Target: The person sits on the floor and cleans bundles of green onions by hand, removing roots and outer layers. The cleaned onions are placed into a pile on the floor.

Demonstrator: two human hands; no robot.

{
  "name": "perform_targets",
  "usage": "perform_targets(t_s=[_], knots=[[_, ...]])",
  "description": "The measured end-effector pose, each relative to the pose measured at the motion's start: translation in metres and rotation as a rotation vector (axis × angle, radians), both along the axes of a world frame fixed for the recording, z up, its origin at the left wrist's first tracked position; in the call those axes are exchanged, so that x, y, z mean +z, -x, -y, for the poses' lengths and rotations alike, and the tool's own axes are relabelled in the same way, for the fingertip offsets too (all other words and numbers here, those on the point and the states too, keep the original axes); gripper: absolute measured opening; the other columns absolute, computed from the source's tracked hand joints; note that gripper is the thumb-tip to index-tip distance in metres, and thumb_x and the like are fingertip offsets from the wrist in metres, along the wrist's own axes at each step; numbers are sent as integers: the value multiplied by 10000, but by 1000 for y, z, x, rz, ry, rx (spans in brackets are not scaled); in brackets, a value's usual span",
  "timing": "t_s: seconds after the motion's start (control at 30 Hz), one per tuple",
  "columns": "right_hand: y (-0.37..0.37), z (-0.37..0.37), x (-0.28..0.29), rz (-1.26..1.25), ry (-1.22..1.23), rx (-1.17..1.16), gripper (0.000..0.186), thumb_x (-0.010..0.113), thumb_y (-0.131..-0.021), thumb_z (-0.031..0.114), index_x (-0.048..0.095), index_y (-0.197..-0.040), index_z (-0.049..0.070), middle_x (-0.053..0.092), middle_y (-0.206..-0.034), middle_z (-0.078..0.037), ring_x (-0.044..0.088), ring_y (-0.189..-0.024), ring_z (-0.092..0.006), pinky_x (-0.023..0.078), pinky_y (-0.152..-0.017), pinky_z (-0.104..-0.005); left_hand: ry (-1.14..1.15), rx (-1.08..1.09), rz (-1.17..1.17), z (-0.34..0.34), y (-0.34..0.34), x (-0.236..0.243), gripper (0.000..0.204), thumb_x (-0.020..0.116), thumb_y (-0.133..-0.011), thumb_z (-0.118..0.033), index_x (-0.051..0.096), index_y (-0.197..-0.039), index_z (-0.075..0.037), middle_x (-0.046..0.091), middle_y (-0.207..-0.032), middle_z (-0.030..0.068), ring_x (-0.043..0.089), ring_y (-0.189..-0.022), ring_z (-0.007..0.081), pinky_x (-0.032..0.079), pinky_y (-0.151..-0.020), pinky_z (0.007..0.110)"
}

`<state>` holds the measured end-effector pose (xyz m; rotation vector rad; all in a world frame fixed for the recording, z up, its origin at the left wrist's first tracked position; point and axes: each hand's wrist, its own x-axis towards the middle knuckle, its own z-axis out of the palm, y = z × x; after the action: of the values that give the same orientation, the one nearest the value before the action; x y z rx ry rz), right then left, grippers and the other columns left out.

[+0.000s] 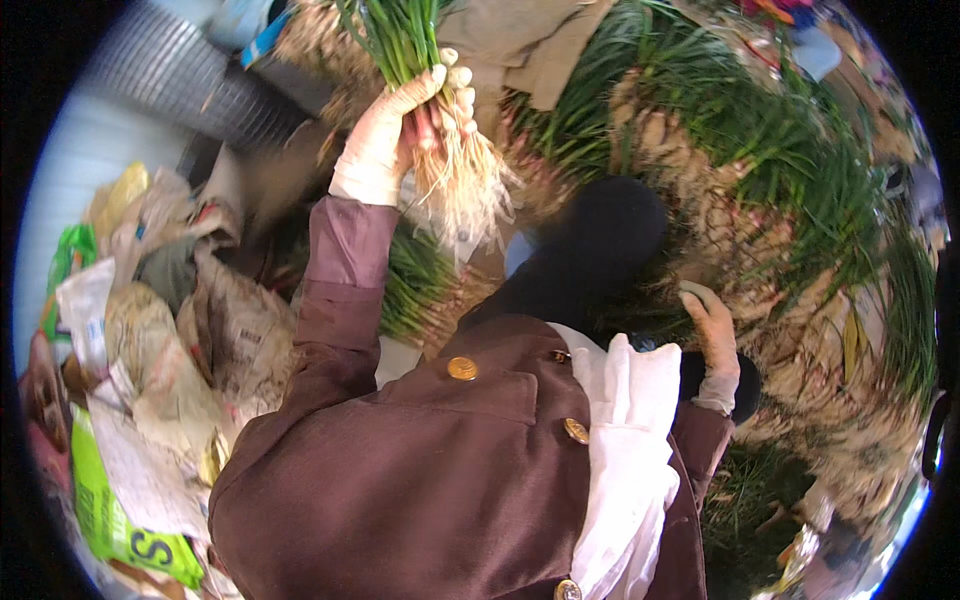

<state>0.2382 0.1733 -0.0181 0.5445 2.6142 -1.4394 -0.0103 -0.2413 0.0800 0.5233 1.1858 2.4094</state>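
Note:
Raised at the upper middle, my left hand (405,125) is closed around a bunch of spring onions (425,135). Its green leaves point up past the frame's edge, and pinkish bulbs with long, pale roots hang below the fist. My right hand (710,330) is lower right, beside my dark-trousered knee. Its visible fingers are stretched out, and I see nothing in it. Both hands seem to wear thin, pale gloves. Another spring onion bundle (425,285) lies under my left forearm, partly hidden by the sleeve.
A long, curved heap of spring onions (740,170) spreads along the right, roots toward me. Crumpled sacks and bags (150,350) pile up at the left. A ridged grey cylinder (190,75) lies at the upper left. Brown cardboard (540,50) is at the top middle.

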Motion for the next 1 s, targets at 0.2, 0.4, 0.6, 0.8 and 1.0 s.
perform_targets(t_s=[0.2, 0.4, 0.6, 0.8, 1.0], knots=[[51, 38, 45, -230, 73, -120, 431, 572, -970, 357, 616, -1259, 40, 607, -1292, -99, 573, -1157, -176, 448, -980, -303, -187, 182, 32, 70, -18, -6, 285, 552, -992, -193, 545, -1215, -15, 624, -1007, 41, 575, -908, 162, 466, -721, 307], [157, 193, 118, -310, 603, 576, 640, 623, -918, 452, 489, -1394, 46, 591, -1291, -124, 592, -1056, -180, 485, -875, -286, -312, 47, 149, 57, -34, 1, 294, 543, -991, -184, 508, -1235, -23, 615, -1002, 57, 598, -859, 177, 503, -674, 316], [173, 245, 104, 156, 725, 760, 523, 653, -923, 431, 605, -1215, 1, 611, -854, 9, 514, -705, -73, 415, -608, -244, -148, -22, 200, 34, -26, 4, 312, 584, -969, -191, 546, -1228, -22, 651, -981, 53, 640, -813, 146, 534, -634, 292], [149, 218, 116, -96, 312, 582, 325, 608, -953, 301, 674, -1019, -9, 624, -787, -34, 554, -670, -144, 472, -635, -283, -65, -3, 282, 17, -15, -23, 328, 603, -956, -204, 586, -1208, 6, 684, -892, 103, 623, -663, 177, 540, -615, 290], [106, 157, 146, -81, 432, 400, 321, 595, -963, 322, 675, -909, 16, 662, -834, -22, 405, -570, -34, 327, -510, -197, -46, -12, 245, 57, 39, -85, 311, 563, -978, -164, 594, -1194, 58, 687, -974, 132, 622, -761, 182, 499, -624, 294]])
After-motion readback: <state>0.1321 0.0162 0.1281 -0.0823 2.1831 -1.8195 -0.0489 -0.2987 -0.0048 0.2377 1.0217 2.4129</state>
